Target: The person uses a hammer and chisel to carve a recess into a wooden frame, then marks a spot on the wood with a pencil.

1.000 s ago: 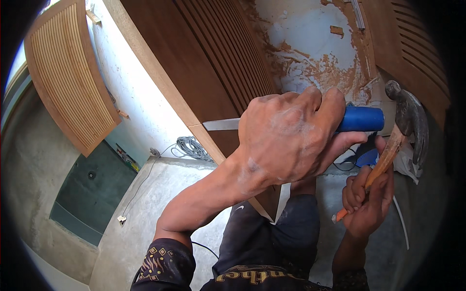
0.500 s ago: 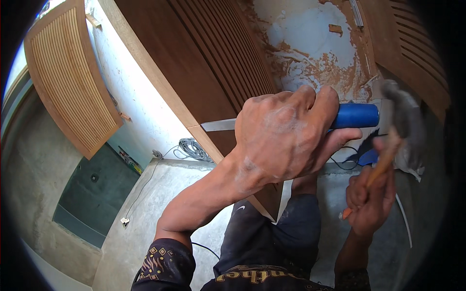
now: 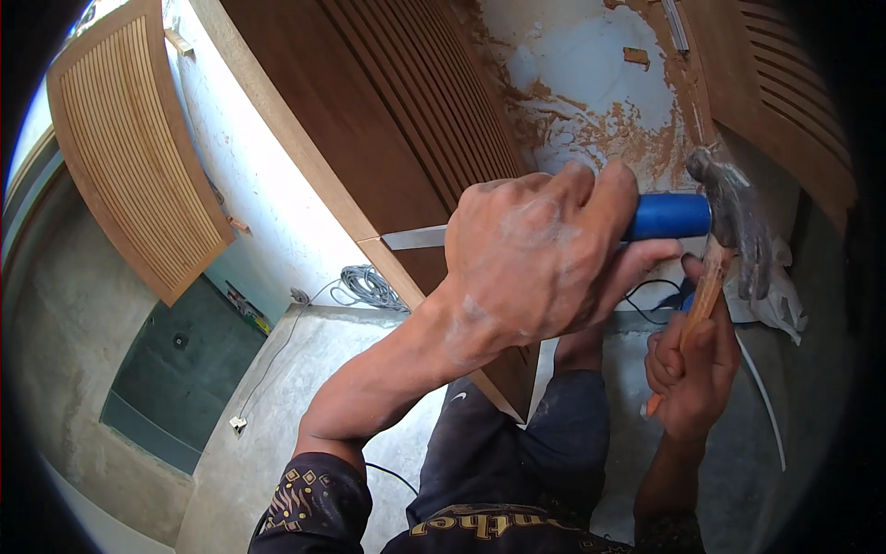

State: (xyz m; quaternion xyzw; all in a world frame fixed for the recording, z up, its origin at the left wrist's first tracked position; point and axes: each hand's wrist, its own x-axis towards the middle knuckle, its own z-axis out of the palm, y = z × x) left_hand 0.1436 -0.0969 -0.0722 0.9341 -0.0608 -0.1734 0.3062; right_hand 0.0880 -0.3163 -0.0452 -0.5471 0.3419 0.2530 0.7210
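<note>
Wooden panel (image 3: 360,129), slatted, slanting from the far left down to the near centre: the largest piece before you. It is probably heavy and stiff, its broad faces firm to lean on, while its pale edge (image 3: 318,175) is likelier to splinter; brace it by the thick frame rather than the thin slats.

Hammer (image 3: 736,222), at the right, its dark claw head uppermost. Your right hand (image 3: 692,379) has its fingers wrapped around the wooden handle, no slack showing, with one finger reaching up toward the head. Expect the weight to sit in the metal, so that a hold lower on the handle gives more swing and a higher one more control; smooth wood may slip in a dusty palm.

Chisel (image 3: 672,216), lying crosswise at the centre, just left of the hammer head; whether the two touch, you cannot tell. Your left hand (image 3: 535,249) has its fingers curled closely around it, thumb along the near side of the blue handle. The tool is presumably light and rigid, the handle somewhat slick; hold it there, behind the butt and clear of the sharp end.

Blade (image 3: 415,238), flat and narrow, its tip at the panel's edge; the depth of any bite is unclear.
</note>
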